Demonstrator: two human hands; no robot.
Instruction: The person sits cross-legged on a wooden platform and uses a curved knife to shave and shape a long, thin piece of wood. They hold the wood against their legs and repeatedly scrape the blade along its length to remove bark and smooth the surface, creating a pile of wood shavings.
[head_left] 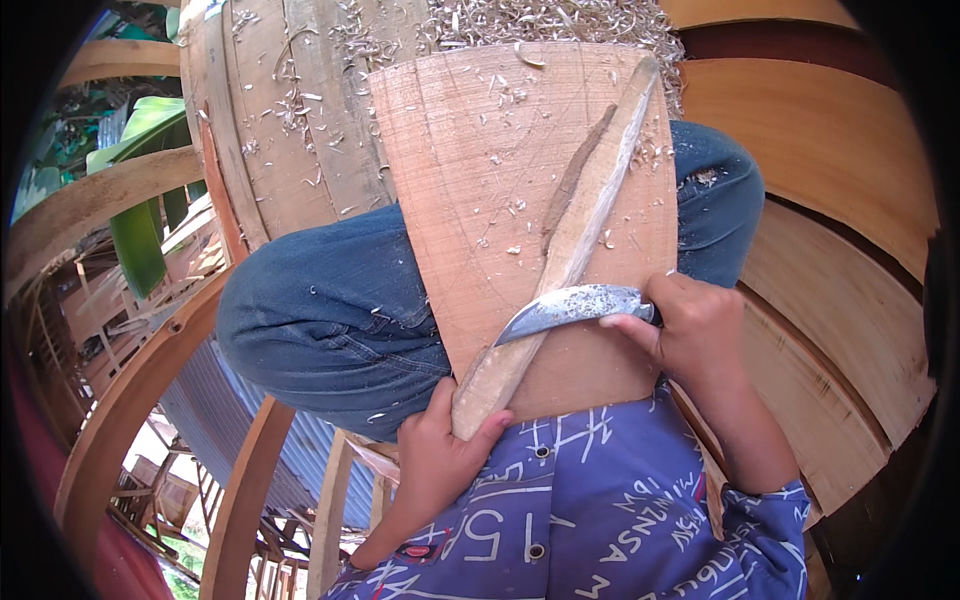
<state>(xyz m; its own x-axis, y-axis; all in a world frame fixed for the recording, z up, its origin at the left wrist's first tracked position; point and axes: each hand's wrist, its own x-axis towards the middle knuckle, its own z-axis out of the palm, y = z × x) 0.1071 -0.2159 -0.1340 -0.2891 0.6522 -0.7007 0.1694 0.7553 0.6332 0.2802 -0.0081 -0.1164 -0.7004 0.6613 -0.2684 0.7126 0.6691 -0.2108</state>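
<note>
Rough-hewn, pale wooden stick (577,240), tapering at its far end, lies slantwise over the wide, light-brown wooden board (440,170) on our lap. Our left hand (450,445) grasps its thick lower end at the board's near left corner, thumb on one side and fingers on the other. Our right hand (695,325), at the board's near right edge, is closed around the handle of a curved, grey-spotted metal knife (575,306), thumb against the base of the blade, which crosses the stick above our left hand. The stick's narrow tip points to the board's far right corner. Beneath the board we see our blue denim trousers (325,300), and on its near side our purple-blue, white-lettered shirt (600,480). Past its far edge lies a heap of curled, pale wood shavings (560,22); beyond its right side, broad, orange-brown planks (820,170).
</note>
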